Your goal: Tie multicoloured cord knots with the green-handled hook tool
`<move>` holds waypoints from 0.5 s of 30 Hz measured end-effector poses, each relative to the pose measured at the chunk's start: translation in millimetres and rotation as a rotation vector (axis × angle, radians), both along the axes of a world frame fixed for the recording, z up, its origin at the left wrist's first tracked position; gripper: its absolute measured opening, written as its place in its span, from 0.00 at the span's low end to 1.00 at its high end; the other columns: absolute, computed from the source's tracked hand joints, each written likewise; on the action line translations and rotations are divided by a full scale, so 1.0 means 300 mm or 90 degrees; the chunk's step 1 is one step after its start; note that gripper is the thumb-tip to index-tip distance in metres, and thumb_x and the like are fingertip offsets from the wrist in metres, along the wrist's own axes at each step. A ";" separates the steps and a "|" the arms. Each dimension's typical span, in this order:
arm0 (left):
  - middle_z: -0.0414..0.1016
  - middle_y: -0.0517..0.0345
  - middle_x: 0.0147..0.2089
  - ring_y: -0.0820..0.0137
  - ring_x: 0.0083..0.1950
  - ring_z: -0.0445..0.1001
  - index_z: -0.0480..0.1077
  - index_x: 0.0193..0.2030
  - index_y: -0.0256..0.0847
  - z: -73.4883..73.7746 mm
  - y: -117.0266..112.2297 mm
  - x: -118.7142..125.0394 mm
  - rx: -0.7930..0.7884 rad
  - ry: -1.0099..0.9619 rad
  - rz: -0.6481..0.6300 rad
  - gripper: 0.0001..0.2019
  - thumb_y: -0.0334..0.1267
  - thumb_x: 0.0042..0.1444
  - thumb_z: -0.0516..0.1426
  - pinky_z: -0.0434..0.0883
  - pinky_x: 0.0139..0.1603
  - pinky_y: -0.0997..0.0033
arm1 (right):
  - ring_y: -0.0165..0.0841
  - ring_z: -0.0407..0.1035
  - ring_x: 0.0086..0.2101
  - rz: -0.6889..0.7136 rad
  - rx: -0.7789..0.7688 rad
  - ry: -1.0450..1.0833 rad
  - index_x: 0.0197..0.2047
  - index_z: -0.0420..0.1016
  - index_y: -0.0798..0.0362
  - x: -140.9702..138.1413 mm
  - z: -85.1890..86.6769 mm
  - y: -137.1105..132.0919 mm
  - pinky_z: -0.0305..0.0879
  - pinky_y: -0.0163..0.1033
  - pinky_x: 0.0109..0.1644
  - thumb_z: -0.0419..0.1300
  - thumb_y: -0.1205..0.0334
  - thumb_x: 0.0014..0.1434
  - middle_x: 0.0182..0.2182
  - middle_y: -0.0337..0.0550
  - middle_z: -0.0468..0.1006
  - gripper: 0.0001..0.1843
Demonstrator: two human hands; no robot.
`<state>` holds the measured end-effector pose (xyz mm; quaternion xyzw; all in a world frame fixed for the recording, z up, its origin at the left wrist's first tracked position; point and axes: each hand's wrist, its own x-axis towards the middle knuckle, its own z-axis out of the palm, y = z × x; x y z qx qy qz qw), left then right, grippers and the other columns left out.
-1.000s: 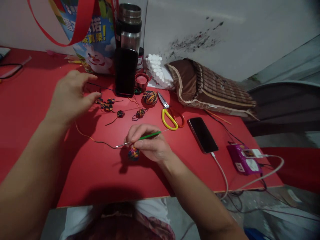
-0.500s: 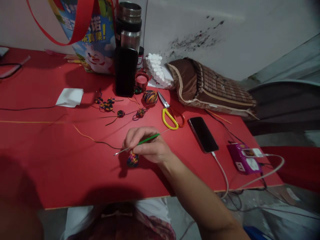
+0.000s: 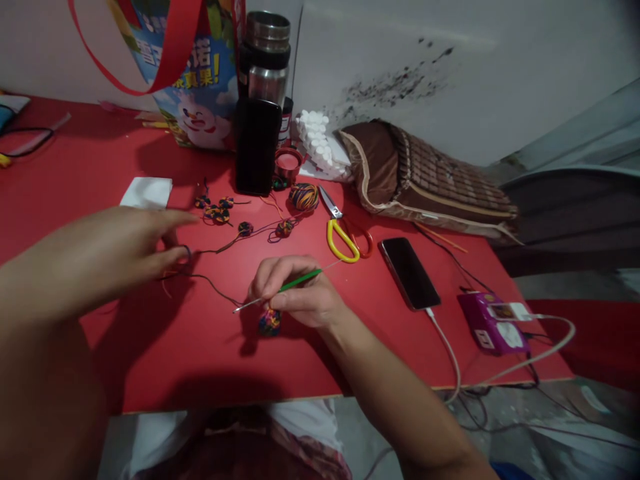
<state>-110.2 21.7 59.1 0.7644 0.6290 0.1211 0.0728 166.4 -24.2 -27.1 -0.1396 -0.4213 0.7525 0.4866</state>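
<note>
My right hand (image 3: pixel 297 293) grips a crochet hook (image 3: pixel 300 279) with a green handle; its metal tip points left. Pinched below the fingers hangs a small multicoloured crocheted piece (image 3: pixel 270 321). Dark yarn (image 3: pixel 216 288) runs slack from it toward my left hand (image 3: pixel 135 243), which is slightly blurred. The thumb and forefinger there are apart, with yarn close to the thumb tip; whether they touch it is unclear. Beyond the hands lie several small crocheted pieces (image 3: pixel 217 213), two little yarn bundles (image 3: pixel 284 229) and a yarn ball (image 3: pixel 304 197).
Yellow-and-red-handled scissors (image 3: pixel 343 241) lie right of the yarn ball. A phone (image 3: pixel 410 273) on a cable and a purple box (image 3: pixel 493 323) are at the right. A dark phone (image 3: pixel 257 147) leans by a steel flask (image 3: pixel 269 57), near a printed bag (image 3: pixel 200 100) and brown cushion (image 3: pixel 425 173).
My left hand has come into view from the left, over the table. The yarn that stretched left out of view now hangs slack. The right hand keeps its grip on the hook and crocheted piece.
</note>
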 end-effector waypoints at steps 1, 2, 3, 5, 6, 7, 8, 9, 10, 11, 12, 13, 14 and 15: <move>0.83 0.56 0.39 0.51 0.39 0.82 0.82 0.51 0.50 0.001 0.007 0.017 0.009 0.114 0.014 0.22 0.40 0.47 0.64 0.76 0.37 0.57 | 0.29 0.77 0.29 -0.006 -0.003 -0.002 0.34 0.90 0.49 0.002 0.002 -0.001 0.73 0.34 0.33 0.81 0.63 0.51 0.30 0.40 0.83 0.07; 0.83 0.51 0.43 0.47 0.43 0.82 0.81 0.51 0.45 0.003 0.016 0.037 0.046 0.191 0.024 0.23 0.37 0.47 0.60 0.77 0.41 0.52 | 0.29 0.78 0.29 -0.010 -0.008 -0.006 0.33 0.90 0.50 0.003 0.004 -0.002 0.74 0.35 0.34 0.82 0.62 0.50 0.30 0.40 0.83 0.08; 0.83 0.47 0.46 0.43 0.49 0.81 0.81 0.52 0.42 0.004 0.026 0.057 0.078 0.239 0.035 0.24 0.34 0.47 0.56 0.78 0.46 0.47 | 0.30 0.78 0.30 -0.013 -0.010 -0.009 0.33 0.89 0.50 0.004 0.006 -0.003 0.74 0.35 0.35 0.82 0.62 0.50 0.30 0.40 0.83 0.08; 0.83 0.43 0.52 0.43 0.57 0.79 0.80 0.55 0.40 -0.004 0.053 0.105 0.119 0.207 0.012 0.27 0.31 0.49 0.51 0.76 0.57 0.43 | 0.30 0.78 0.31 -0.009 -0.011 -0.014 0.32 0.89 0.50 0.003 0.010 -0.004 0.74 0.36 0.36 0.82 0.61 0.49 0.30 0.40 0.83 0.09; 0.83 0.42 0.54 0.44 0.59 0.79 0.81 0.55 0.39 -0.018 0.070 0.131 0.129 0.143 0.002 0.26 0.31 0.52 0.51 0.75 0.60 0.44 | 0.30 0.78 0.30 -0.006 -0.008 -0.014 0.32 0.89 0.50 0.002 0.012 -0.005 0.74 0.36 0.35 0.82 0.61 0.49 0.29 0.39 0.83 0.09; 0.84 0.42 0.54 0.46 0.58 0.79 0.82 0.53 0.39 -0.038 0.086 0.159 0.119 0.078 -0.009 0.23 0.31 0.55 0.51 0.75 0.60 0.46 | 0.30 0.77 0.30 -0.002 -0.005 -0.014 0.32 0.89 0.50 0.001 0.013 -0.006 0.74 0.35 0.35 0.82 0.61 0.49 0.29 0.39 0.83 0.09; 0.84 0.41 0.55 0.48 0.58 0.80 0.82 0.52 0.39 -0.065 0.103 0.187 0.081 0.031 -0.031 0.21 0.32 0.59 0.51 0.75 0.60 0.48 | 0.29 0.77 0.29 0.001 -0.004 -0.014 0.33 0.89 0.49 -0.001 0.014 -0.006 0.74 0.36 0.35 0.82 0.61 0.49 0.29 0.39 0.83 0.09; 0.86 0.42 0.53 0.50 0.55 0.81 0.83 0.50 0.40 -0.096 0.119 0.216 0.050 0.019 -0.049 0.19 0.33 0.62 0.52 0.76 0.59 0.51 | 0.29 0.76 0.29 0.003 -0.006 -0.014 0.33 0.90 0.49 -0.001 0.015 -0.007 0.73 0.36 0.35 0.82 0.61 0.49 0.29 0.39 0.83 0.08; 0.87 0.44 0.52 0.52 0.53 0.82 0.83 0.50 0.41 -0.129 0.132 0.243 0.031 0.011 -0.062 0.18 0.33 0.63 0.52 0.77 0.56 0.53 | 0.29 0.76 0.29 0.005 -0.009 -0.013 0.33 0.90 0.49 -0.002 0.015 -0.007 0.73 0.36 0.35 0.82 0.62 0.50 0.29 0.39 0.83 0.08; 0.87 0.45 0.52 0.54 0.53 0.83 0.83 0.51 0.42 -0.162 0.143 0.269 0.013 0.004 -0.075 0.17 0.35 0.65 0.53 0.77 0.55 0.55 | 0.29 0.76 0.29 0.006 -0.012 -0.012 0.33 0.90 0.49 -0.002 0.015 -0.007 0.73 0.36 0.35 0.82 0.62 0.50 0.29 0.39 0.83 0.08; 0.87 0.46 0.54 0.54 0.54 0.83 0.83 0.52 0.42 -0.192 0.152 0.292 0.000 -0.003 -0.091 0.16 0.35 0.65 0.55 0.77 0.55 0.57 | 0.29 0.76 0.29 0.008 -0.015 -0.011 0.34 0.90 0.49 -0.001 0.014 -0.007 0.73 0.36 0.35 0.81 0.62 0.51 0.30 0.39 0.83 0.08; 0.86 0.45 0.54 0.55 0.54 0.83 0.83 0.53 0.41 -0.217 0.158 0.312 -0.012 -0.008 -0.103 0.16 0.34 0.65 0.56 0.77 0.54 0.58 | 0.29 0.76 0.29 0.010 -0.015 -0.009 0.34 0.90 0.49 0.000 0.013 -0.007 0.73 0.37 0.36 0.81 0.62 0.51 0.30 0.39 0.83 0.07; 0.85 0.43 0.56 0.54 0.54 0.82 0.83 0.54 0.40 -0.236 0.163 0.327 -0.018 -0.010 -0.112 0.17 0.33 0.65 0.56 0.77 0.54 0.58 | 0.29 0.76 0.29 0.010 -0.013 -0.006 0.34 0.90 0.49 0.000 0.011 -0.008 0.73 0.37 0.36 0.81 0.62 0.51 0.30 0.39 0.83 0.07; 0.85 0.42 0.56 0.54 0.54 0.82 0.83 0.53 0.40 -0.250 0.167 0.339 -0.024 -0.010 -0.118 0.16 0.32 0.64 0.56 0.77 0.53 0.58 | 0.29 0.76 0.29 0.012 -0.009 -0.004 0.34 0.90 0.49 0.001 0.010 -0.008 0.73 0.37 0.36 0.81 0.62 0.51 0.30 0.39 0.83 0.07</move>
